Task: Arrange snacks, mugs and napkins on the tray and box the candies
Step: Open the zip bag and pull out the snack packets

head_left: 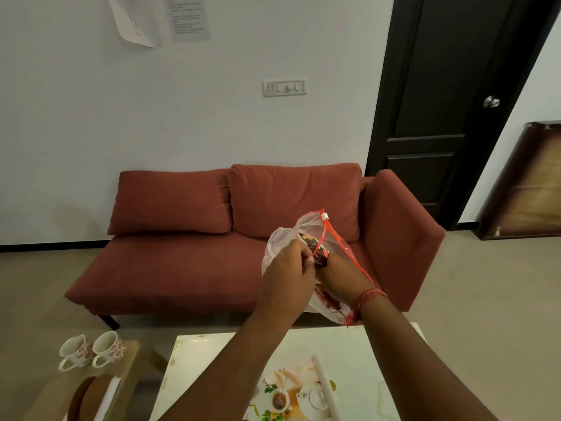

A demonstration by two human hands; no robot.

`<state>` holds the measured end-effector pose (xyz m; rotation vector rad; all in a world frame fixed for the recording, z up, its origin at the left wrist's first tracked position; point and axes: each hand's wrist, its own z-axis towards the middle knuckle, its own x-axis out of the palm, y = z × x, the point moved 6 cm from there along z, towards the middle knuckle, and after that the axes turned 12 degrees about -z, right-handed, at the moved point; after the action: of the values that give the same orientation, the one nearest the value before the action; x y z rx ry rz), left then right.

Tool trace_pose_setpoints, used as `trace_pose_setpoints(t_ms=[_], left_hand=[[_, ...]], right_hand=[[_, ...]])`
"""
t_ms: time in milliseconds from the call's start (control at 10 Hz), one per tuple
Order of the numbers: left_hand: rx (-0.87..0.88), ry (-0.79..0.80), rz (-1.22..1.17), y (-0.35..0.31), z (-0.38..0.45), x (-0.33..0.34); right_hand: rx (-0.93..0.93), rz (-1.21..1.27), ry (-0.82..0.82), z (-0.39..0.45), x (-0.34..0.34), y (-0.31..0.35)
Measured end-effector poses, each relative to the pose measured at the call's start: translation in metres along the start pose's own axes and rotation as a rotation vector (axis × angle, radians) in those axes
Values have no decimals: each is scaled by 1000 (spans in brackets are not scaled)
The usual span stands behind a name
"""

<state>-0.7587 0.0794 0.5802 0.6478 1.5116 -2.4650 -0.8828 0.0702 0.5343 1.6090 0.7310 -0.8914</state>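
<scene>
Beside table [212, 344]: 2 mugs [91, 349].

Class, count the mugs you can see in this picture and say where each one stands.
2. Both floral mugs stand side by side on the low wooden table at lower left: left mug, right mug. Others may lie outside the view.

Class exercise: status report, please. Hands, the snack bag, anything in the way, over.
Left hand pinches the zip bag rim open. Right hand inside, gripping a dark snack packet. Two floral mugs on the side table, untouched. Nothing in the way.
</scene>
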Motion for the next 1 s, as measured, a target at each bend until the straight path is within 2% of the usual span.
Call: trace_pose_setpoints(t_ms=[100,200,300,400,500,700,800,1000], left_hand=[[-5,-150,1,11,7,-14],[-50,-181,-19,23,14,-18],[-90,-136,-22,28,18,-12],[-93,-126,18,41,26,-14],[-120,-111,66,54,34,-20],[-122,-122,-24,57,26,-21],[-155,-73,-118,57,16,-12],[-187,-80,-123,60,14,-12]], right_hand=[[-36,304,12,-1,7,-6],[-123,452,55,-12,9,1],[-241,479,7,-24,1,20],[-254,469,53,-36,-4,30],[-202,395,102,-41,3,25],[-114,389,42,-42,3,18],[-103,383,59,-41,4,17],[-147,406,62,-47,2,23]])
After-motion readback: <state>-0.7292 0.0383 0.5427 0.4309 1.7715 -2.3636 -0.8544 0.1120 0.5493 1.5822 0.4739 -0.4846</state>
